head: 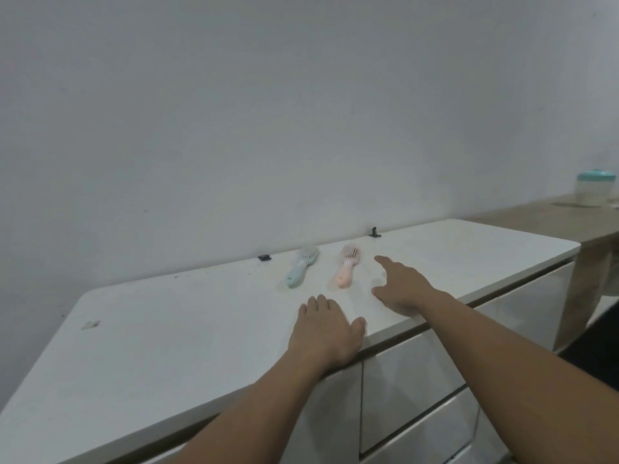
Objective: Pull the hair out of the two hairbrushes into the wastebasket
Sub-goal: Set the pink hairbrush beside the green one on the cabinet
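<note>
Two hairbrushes lie side by side near the back of a white cabinet top, bristles up and handles toward me. The mint green brush is on the left, the pink brush on the right. My left hand rests flat on the top, palm down, a little nearer than the brushes. My right hand hovers just right of the pink brush's handle, fingers spread, index finger stretched forward, holding nothing. No wastebasket is in view.
Two small black clips sit at the back edge by the wall. A scrap of tape lies at the left. White drawer fronts lie below. A wooden table at the right carries a teal-lidded jar.
</note>
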`<act>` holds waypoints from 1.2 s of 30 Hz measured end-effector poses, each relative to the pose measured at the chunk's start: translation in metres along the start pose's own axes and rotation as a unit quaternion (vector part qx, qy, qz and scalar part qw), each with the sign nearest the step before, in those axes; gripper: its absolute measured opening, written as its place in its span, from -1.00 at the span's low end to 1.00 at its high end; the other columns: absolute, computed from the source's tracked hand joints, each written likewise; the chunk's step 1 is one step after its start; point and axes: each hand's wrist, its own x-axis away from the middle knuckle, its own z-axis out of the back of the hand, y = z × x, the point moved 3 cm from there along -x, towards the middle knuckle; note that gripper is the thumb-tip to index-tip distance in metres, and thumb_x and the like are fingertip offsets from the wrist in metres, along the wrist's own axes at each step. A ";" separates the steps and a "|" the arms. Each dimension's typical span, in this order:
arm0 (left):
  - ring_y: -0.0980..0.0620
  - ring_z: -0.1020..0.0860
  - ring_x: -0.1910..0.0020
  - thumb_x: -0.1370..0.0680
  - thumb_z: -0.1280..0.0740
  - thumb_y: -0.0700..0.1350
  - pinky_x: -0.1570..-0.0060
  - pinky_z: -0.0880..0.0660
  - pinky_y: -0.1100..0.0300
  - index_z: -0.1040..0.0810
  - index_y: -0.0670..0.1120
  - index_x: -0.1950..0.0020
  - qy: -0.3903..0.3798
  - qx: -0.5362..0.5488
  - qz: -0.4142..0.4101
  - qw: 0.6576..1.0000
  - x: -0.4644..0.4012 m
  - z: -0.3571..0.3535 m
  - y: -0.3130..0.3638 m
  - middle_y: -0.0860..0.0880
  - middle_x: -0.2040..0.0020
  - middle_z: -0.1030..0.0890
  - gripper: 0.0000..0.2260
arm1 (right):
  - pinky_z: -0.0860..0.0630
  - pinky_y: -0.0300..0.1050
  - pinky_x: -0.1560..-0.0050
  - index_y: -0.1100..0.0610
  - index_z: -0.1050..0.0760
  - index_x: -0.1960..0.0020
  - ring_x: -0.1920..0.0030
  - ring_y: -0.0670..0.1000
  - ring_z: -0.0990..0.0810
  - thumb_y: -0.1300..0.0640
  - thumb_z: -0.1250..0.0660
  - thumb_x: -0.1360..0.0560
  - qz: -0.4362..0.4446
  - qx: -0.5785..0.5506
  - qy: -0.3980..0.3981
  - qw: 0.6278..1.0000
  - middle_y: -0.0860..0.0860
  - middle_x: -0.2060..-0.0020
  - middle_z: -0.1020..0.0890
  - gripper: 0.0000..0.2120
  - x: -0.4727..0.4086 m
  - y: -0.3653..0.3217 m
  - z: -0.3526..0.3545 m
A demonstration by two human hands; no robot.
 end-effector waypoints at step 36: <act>-0.12 -0.55 0.07 -0.56 -0.19 -0.17 0.20 -0.34 0.13 -0.60 -0.21 0.05 0.177 0.148 -0.053 0.972 -0.023 0.003 0.082 -0.16 0.03 -0.64 -0.79 | -0.42 -0.28 0.24 -0.01 -0.65 0.22 0.42 -0.28 -0.54 0.17 -0.45 -0.47 -0.066 -0.226 0.115 0.965 -0.22 0.46 -0.61 -0.87 0.150 0.131 0.006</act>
